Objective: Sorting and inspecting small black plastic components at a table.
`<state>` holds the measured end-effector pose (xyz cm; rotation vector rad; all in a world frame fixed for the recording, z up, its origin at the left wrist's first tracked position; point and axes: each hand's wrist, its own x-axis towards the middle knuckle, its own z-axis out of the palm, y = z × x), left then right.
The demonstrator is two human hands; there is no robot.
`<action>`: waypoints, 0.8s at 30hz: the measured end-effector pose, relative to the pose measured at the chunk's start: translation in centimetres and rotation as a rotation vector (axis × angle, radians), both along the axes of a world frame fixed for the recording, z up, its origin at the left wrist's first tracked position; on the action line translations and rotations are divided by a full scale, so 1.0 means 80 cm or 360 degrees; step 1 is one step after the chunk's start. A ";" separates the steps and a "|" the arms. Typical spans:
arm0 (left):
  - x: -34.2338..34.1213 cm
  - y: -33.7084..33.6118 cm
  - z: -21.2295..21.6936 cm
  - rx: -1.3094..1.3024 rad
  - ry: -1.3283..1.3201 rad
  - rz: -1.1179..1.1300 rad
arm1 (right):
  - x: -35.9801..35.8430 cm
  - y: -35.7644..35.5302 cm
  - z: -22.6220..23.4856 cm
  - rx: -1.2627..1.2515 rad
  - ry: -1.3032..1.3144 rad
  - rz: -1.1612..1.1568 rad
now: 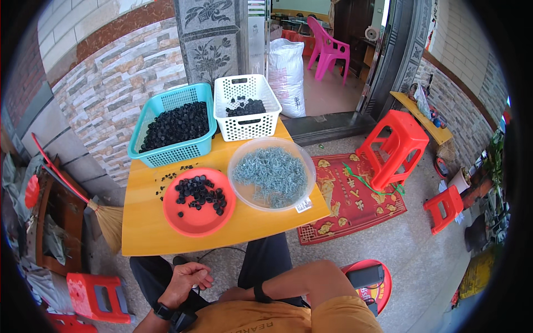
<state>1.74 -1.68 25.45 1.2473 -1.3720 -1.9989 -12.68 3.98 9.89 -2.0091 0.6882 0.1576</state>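
Left hand half-curled, right hand partly hidden: holds cannot be determined. Ahead, black caps: probably light, stiff; pinch rims.

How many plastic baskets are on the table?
2: a teal basket at the far left of the table, and a white basket to its right.

From the wearer's head, one fisheye view looks down at the yellow, rectangular desk, close by, facing a carved grey stone pillar beyond it.
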 end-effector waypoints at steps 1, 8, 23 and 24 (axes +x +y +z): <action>0.000 0.000 -0.002 0.0007 0.0012 -0.0002 | 0.000 0.002 0.001 0.0004 -0.0021 -0.0060; -0.001 -0.004 0.008 0.0000 -0.0012 -0.0021 | -0.002 0.001 0.043 -0.0083 -0.0022 -0.0078; -0.004 -0.008 0.004 0.0025 0.0042 -0.0006 | 0.024 -0.022 -0.053 0.0177 0.0294 0.0365; -0.003 -0.008 0.003 0.0031 0.0039 -0.0002 | 0.017 -0.023 -0.028 0.0193 0.0259 0.0313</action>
